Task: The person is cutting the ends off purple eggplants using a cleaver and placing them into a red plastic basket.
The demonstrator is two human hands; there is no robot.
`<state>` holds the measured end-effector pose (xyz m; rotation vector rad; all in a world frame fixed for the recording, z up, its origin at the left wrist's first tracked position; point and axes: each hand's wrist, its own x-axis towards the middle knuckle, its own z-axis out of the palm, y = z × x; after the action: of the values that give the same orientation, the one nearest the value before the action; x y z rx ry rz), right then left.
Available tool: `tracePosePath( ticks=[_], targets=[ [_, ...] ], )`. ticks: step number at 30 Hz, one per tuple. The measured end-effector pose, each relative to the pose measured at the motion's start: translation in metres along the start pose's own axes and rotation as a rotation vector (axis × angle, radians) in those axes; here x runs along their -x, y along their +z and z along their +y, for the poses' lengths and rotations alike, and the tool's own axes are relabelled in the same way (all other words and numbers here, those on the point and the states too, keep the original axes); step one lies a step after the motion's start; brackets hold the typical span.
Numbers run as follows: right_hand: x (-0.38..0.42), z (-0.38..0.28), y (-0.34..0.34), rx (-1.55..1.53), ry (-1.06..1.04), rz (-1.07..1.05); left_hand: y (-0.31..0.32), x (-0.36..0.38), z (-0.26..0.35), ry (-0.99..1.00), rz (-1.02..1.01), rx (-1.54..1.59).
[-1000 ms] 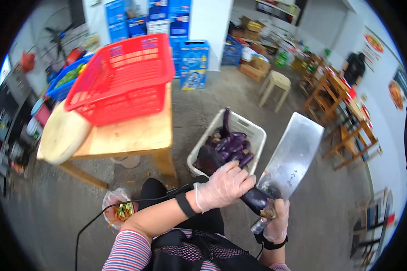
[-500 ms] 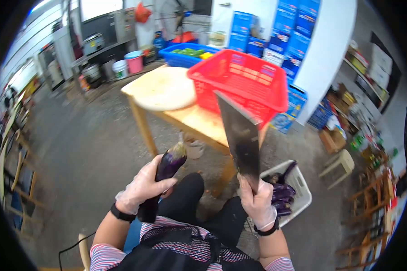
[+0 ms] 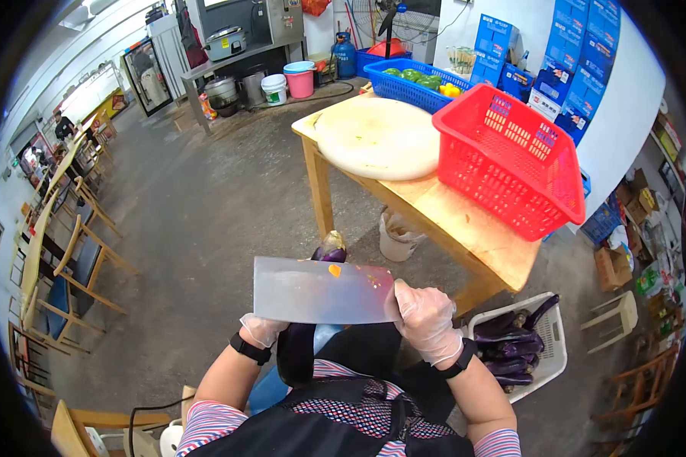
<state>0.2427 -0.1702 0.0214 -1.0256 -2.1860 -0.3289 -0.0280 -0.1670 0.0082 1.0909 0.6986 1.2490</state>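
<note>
In a clear plastic glove, my right hand [image 3: 425, 321] is closed round the handle end of a cleaver [image 3: 312, 293]. Its broad blade lies sideways in front of me, with small orange and pale bits stuck to it. Behind the blade, my gloved left hand [image 3: 264, 330] grips an eggplant [image 3: 296, 356]; the blade hides most of those fingers. The eggplant's stem end shows above the blade and its dark body below. On the floor to my right, a white crate [image 3: 554, 364] contains several more eggplants [image 3: 514, 346].
Ahead stands a wooden table [image 3: 476, 245] bearing a round cutting board [image 3: 381, 141], an upright red basket [image 3: 503, 171] and a blue basket [image 3: 404, 93] of green and yellow vegetables. A bin [image 3: 398, 245] is beneath it. Chairs [image 3: 84, 266] line the left; a stool [image 3: 617, 316] is at right.
The cleaver has swung from pointing up and away to lying sideways across the eggplant and my left hand. My view has turned left, so the table appears further right.
</note>
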Motion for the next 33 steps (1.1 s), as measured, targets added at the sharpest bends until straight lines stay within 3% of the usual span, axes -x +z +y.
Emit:
tracePosePath(
  ticks=[5, 12, 14, 15, 19, 22, 24, 25, 28, 30, 31, 33],
  targets=[
    [-0.004, -0.003, 0.032, 0.004, 0.046, -0.100, -0.008, -0.014, 0.015, 0.041, -0.126, -0.547],
    [-0.001, -0.006, 0.063, -0.030, 0.082, -0.158, -0.031, -0.013, -0.019, -0.107, -0.018, -0.325],
    [-0.002, -0.001, 0.071, -0.040, 0.075, -0.193, -0.025, -0.009, -0.009, -0.590, 0.137, -0.038],
    [0.001, 0.002, 0.069, -0.050, 0.073, -0.232, -0.025, -0.007, -0.012, -0.607, 0.127, -0.034],
    [0.006, 0.008, 0.081, -0.060, 0.061, -0.294, -0.034, -0.004, -0.016, -0.506, 0.144, -0.227],
    [0.016, 0.010, 0.097, -0.086, 0.108, -0.323, -0.043, -0.001, -0.021, -0.655, 0.135, -0.227],
    [0.019, 0.010, 0.098, -0.123, 0.133, -0.350, -0.056, 0.001, -0.037, -0.406, -0.017, -0.454],
    [0.019, 0.011, 0.098, -0.155, 0.163, -0.379, -0.056, 0.002, -0.035, -0.408, -0.010, -0.456],
    [0.019, 0.015, 0.096, -0.148, 0.184, -0.395, -0.049, 0.002, -0.022, -0.464, -0.022, -0.379],
    [0.014, 0.014, 0.090, -0.180, 0.214, -0.418, -0.033, 0.001, -0.004, -0.655, 0.074, -0.212],
    [0.010, 0.014, 0.087, -0.212, 0.241, -0.436, -0.042, 0.000, -0.014, -0.650, 0.076, -0.215],
    [0.002, 0.011, 0.084, -0.263, 0.287, -0.471, -0.067, -0.001, -0.044, -0.420, 0.045, -0.688]
  ],
)
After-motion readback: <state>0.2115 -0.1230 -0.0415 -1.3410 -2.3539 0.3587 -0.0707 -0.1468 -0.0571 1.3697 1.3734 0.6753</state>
